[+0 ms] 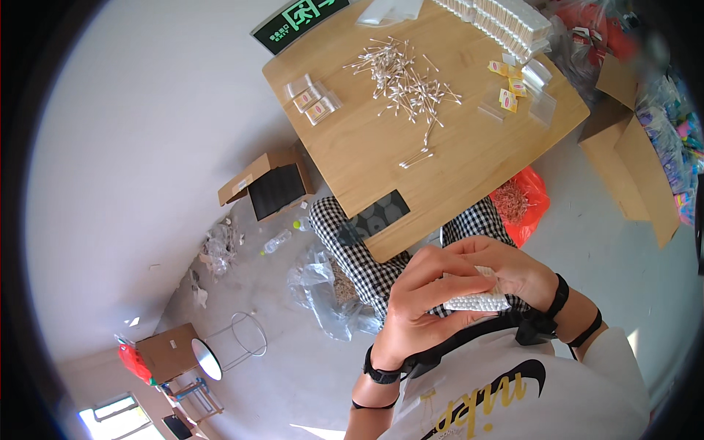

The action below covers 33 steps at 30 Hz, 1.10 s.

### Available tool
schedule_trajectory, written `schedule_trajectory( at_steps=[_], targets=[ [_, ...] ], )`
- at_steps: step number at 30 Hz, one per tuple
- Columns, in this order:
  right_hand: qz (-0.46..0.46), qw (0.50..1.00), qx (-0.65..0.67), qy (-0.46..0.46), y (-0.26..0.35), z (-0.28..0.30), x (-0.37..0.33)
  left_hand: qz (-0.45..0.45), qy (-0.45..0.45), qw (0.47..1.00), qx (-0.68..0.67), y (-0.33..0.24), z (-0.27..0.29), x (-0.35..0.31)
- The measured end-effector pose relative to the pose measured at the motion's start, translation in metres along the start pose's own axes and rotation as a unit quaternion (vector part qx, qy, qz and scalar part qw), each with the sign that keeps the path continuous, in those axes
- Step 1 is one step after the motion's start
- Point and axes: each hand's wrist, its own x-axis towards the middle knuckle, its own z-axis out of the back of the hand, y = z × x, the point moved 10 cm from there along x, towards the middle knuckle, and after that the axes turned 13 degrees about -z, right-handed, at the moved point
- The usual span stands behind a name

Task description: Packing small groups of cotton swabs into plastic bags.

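Note:
Close to my body, below the near edge of the table (pixel 447 183), both hands hold one packed bundle of cotton swabs (pixel 477 302), its rows of white tips showing. My left hand (pixel 418 297) wraps it from the left with bent fingers. From the other side my right hand (pixel 510 268) grips its upper right part; some of those fingertips are hidden. Whether a clear bag surrounds the bundle I cannot tell. Loose cotton swabs (pixel 400 77) lie heaped on the table, with a few strays (pixel 416 158) nearer to me.
Small filled packets (pixel 317 104) lie at the table's left. Yellow cards (pixel 508 99) and clear bags (pixel 543 106) lie at its right, near stacked swab bundles (pixel 513 29). A dark patterned panel (pixel 381 214) is at the near corner. Boxes (pixel 275 187) and a red bag (pixel 539 198) stand below.

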Motion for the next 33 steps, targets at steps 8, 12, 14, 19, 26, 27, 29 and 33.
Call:
schedule_trajectory(
  at_steps=[8,12,14,19,26,27,29,33],
  targets=[
    [0.033,0.989,-0.046,-0.138,0.022,-0.009,-0.029,0.016,-0.013,0.999,0.027,0.014,-0.002,0.004],
    [0.003,0.98,-0.087,-0.179,0.023,0.013,-0.021,0.031,-0.044,0.998,0.03,0.019,0.0,0.008],
    [0.002,0.998,-0.011,-0.056,0.015,0.024,-0.001,0.021,-0.095,0.993,0.061,0.018,0.008,0.007],
    [0.27,0.943,-0.168,-0.1,0.057,0.007,-0.027,0.023,-0.132,0.975,0.175,0.016,0.025,0.001],
    [0.316,0.881,-0.339,-0.097,0.071,-0.023,-0.04,-0.005,-0.149,0.977,0.154,0.012,0.028,0.001],
    [0.311,0.89,-0.32,-0.097,0.071,-0.02,-0.039,-0.004,-0.149,0.977,0.153,0.012,0.028,0.001],
    [0.316,0.889,-0.317,-0.095,0.07,-0.018,-0.038,0.014,-0.137,0.982,0.129,0.014,0.027,0.003],
    [0.325,0.885,-0.32,-0.089,0.071,-0.024,-0.038,-0.008,-0.126,0.985,0.117,0.015,0.027,-0.002]
  ],
)
